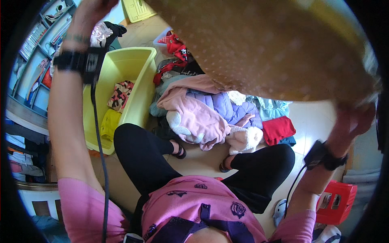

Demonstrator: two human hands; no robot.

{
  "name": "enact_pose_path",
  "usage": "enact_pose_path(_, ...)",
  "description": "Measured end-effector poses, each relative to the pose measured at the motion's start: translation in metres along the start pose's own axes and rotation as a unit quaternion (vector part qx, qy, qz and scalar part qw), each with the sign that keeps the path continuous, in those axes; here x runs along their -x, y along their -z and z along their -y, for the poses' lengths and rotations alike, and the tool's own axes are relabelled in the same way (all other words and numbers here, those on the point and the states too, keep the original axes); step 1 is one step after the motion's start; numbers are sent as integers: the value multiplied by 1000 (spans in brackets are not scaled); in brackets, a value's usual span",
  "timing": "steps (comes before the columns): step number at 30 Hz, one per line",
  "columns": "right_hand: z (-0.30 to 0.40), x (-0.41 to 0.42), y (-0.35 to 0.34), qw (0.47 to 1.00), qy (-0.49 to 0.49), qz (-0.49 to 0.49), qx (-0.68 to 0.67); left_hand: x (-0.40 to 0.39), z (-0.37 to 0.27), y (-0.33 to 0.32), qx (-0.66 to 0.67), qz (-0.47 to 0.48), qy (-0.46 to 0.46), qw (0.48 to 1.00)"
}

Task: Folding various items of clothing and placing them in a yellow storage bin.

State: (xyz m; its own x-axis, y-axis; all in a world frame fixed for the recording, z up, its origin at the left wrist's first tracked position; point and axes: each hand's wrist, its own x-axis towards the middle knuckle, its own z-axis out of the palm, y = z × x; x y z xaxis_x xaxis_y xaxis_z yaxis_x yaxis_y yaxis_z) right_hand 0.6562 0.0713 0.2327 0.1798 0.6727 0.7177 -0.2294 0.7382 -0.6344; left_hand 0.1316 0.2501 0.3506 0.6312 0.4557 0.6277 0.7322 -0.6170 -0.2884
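A brown garment or cloth with small pale dots is held up close to the camera and fills the upper right of the view. My right hand is raised at its lower right corner, fingers closed on the edge. My left hand is lifted to the top left, and its fingers are cut off by the picture's rim, so its grip is hidden. Below the cloth, a pink hooded sweatshirt lies on a floor pile with a lilac quilted jacket, a white fleece piece and folded red cloth.
A yellow-green plastic bin by my left knee holds a patterned folded garment and a yellow one. Behind the pile stands a clear tub with red clothes. Shelves line the left; a red plastic stool is at right.
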Motion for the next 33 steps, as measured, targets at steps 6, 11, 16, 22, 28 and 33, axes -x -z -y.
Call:
enact_pose_path(6, -42, 67, -99, 764, -334, 520, -186, 170, -39, -31, 591, 101, 446, 665)
enact_pose_path(11, -76, 121, -151, 695, -354, 619, -94, 241, -63, -26, 661, 186, 488, 538)
enact_pose_path(16, -88, 140, -166, 640, -415, 625, -166, 263, -62, -26, 669, 156, 478, 547)
enact_pose_path(22, -85, 152, -171, 664, -389, 604, -207, 260, -58, -31, 669, 122, 470, 563)
enact_pose_path(28, -86, 149, -154, 721, -327, 585, -177, 248, -59, -40, 670, 114, 473, 561)
enact_pose_path(33, -85, 135, -116, 740, -353, 547, -168, 221, -61, -58, 634, 130, 478, 594)
